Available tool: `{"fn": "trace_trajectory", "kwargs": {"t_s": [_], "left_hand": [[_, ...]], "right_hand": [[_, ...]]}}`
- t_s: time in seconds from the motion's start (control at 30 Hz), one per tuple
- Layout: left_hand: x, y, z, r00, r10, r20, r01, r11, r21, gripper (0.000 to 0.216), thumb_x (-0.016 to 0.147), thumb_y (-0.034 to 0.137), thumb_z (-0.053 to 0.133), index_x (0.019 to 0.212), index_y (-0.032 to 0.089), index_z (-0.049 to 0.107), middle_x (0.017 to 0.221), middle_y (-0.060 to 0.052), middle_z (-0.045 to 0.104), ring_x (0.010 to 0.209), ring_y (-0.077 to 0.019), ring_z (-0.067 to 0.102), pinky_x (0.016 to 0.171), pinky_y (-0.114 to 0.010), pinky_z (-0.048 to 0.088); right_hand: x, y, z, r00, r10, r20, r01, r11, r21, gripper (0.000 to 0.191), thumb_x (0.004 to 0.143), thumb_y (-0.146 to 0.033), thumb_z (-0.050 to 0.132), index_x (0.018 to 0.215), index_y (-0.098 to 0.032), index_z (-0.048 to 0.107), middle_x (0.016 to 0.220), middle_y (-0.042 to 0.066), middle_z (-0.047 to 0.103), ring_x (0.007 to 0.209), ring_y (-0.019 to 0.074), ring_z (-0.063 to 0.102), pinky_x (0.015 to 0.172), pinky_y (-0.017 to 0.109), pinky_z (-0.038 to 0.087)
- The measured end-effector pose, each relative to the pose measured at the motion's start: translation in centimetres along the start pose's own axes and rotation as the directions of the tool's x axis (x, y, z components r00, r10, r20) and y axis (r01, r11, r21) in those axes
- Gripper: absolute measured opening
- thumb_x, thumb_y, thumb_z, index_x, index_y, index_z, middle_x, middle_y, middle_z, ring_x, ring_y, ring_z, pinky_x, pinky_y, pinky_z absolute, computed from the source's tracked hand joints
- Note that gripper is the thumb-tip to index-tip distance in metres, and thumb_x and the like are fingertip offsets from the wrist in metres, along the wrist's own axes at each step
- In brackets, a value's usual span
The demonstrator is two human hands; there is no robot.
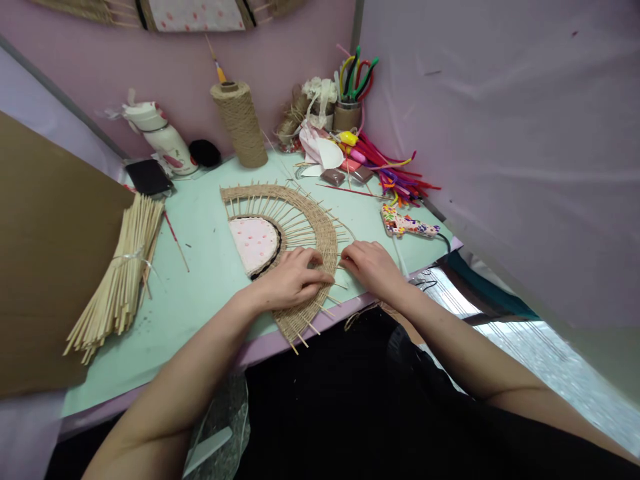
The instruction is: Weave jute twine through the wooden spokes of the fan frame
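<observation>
A half-round woven jute piece (pixel 327 233) with thin wooden sticks radiating through it lies on the table. At its inner side sits a pale pink half-disc (pixel 255 243) with red spots and a black braided edge. My left hand (pixel 295 277) lies over the weave, its fingers bent and its thumb and fingertips gripping near the outer band. Just beyond the stick ends, my right hand (pixel 373 267) has its fingers pinched together. A thin strand of jute twine (pixel 349 229) runs from the outer band to those fingers; its end there is hidden.
A tied bundle of sticks (pixel 120 280) lies left, beside a brown board (pixel 50 253). Behind stand a white bottle (pixel 163 140) and a jute twine spool (pixel 241 127). A patterned glue gun (pixel 407 223), colourful pipe cleaners (pixel 395 170) and a scissors cup (pixel 347 117) are on the right.
</observation>
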State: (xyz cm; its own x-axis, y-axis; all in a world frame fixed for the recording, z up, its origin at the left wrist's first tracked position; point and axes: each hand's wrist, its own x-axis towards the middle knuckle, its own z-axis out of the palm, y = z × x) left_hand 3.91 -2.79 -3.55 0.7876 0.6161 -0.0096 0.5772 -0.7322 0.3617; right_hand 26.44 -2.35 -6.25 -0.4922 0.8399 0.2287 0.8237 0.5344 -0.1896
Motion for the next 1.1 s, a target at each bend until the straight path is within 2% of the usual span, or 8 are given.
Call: {"fn": "trace_trajectory", "kwargs": {"t_s": [0.2, 0.47, 0.67, 0.77, 0.97, 1.1], "left_hand": [[0.0, -0.1, 0.0, 1.0, 0.003, -0.009, -0.003, 1.0, -0.018, 0.033, 0.091, 0.03, 0.047, 0.117, 0.035, 0.065, 0.12, -0.008, 0.049, 0.11, -0.0259, 0.045, 0.096, -0.047, 0.032], [-0.2, -0.1, -0.3, 0.999, 0.032, 0.011, -0.031, 0.998, -0.052, 0.031, 0.089, 0.028, 0.049, 0.114, 0.034, 0.067, 0.116, -0.007, 0.05, 0.107, -0.0242, 0.045, 0.095, -0.044, 0.033], [-0.3, 0.0, -0.7, 0.997, 0.073, 0.027, -0.069, 0.99, -0.119, 0.028, 0.089, 0.027, 0.05, 0.107, 0.031, 0.07, 0.113, -0.007, 0.051, 0.106, -0.0228, 0.046, 0.095, -0.041, 0.034], [-0.4, 0.0, -0.8, 0.996, 0.08, 0.03, -0.076, 0.989, -0.13, 0.028, 0.088, 0.026, 0.051, 0.107, 0.03, 0.071, 0.113, -0.007, 0.051, 0.107, -0.0226, 0.046, 0.097, -0.041, 0.034], [-0.4, 0.0, -0.8, 0.996, 0.085, 0.033, -0.079, 0.987, -0.141, 0.027, 0.087, 0.026, 0.053, 0.107, 0.03, 0.071, 0.113, -0.006, 0.051, 0.107, -0.0228, 0.046, 0.098, -0.041, 0.034], [-0.4, -0.1, -0.8, 0.995, 0.094, 0.024, -0.09, 0.986, -0.143, 0.027, 0.086, 0.026, 0.053, 0.106, 0.03, 0.071, 0.113, -0.006, 0.051, 0.107, -0.0228, 0.046, 0.098, -0.041, 0.034]], "right_hand": [[-0.5, 0.5, -0.6, 0.997, 0.063, 0.033, -0.063, 0.998, -0.001, 0.008, 0.091, -0.021, 0.055, 0.087, -0.018, 0.061, 0.087, 0.007, 0.066, 0.086, 0.021, 0.058, 0.073, 0.031, 0.034], [-1.2, 0.2, -0.5, 0.99, 0.142, -0.007, -0.141, 0.989, 0.048, 0.012, 0.09, -0.027, 0.056, 0.081, -0.019, 0.057, 0.081, 0.005, 0.064, 0.078, 0.0198, 0.057, 0.071, 0.031, 0.034], [-2.3, 0.4, -0.4, 0.982, 0.184, -0.034, -0.179, 0.978, 0.103, 0.003, 0.086, -0.021, 0.055, 0.087, -0.018, 0.056, 0.081, 0.005, 0.063, 0.076, 0.0197, 0.056, 0.069, 0.031, 0.037], [-2.6, 0.8, -0.4, 0.988, 0.148, -0.037, -0.145, 0.986, 0.085, 0.005, 0.086, -0.02, 0.053, 0.084, -0.018, 0.057, 0.083, 0.007, 0.061, 0.079, 0.0207, 0.055, 0.07, 0.031, 0.039], [-2.1, 1.2, -0.4, 0.999, 0.0, -0.038, 0.0, 1.0, 0.009, 0.02, 0.092, -0.017, 0.044, 0.08, -0.016, 0.06, 0.082, 0.009, 0.06, 0.081, 0.0215, 0.053, 0.073, 0.032, 0.04], [-1.0, 1.3, -0.2, 0.998, -0.036, -0.053, 0.032, 0.997, -0.07, 0.019, 0.093, -0.016, 0.044, 0.084, -0.015, 0.06, 0.086, 0.01, 0.061, 0.083, 0.022, 0.053, 0.075, 0.032, 0.039]]}}
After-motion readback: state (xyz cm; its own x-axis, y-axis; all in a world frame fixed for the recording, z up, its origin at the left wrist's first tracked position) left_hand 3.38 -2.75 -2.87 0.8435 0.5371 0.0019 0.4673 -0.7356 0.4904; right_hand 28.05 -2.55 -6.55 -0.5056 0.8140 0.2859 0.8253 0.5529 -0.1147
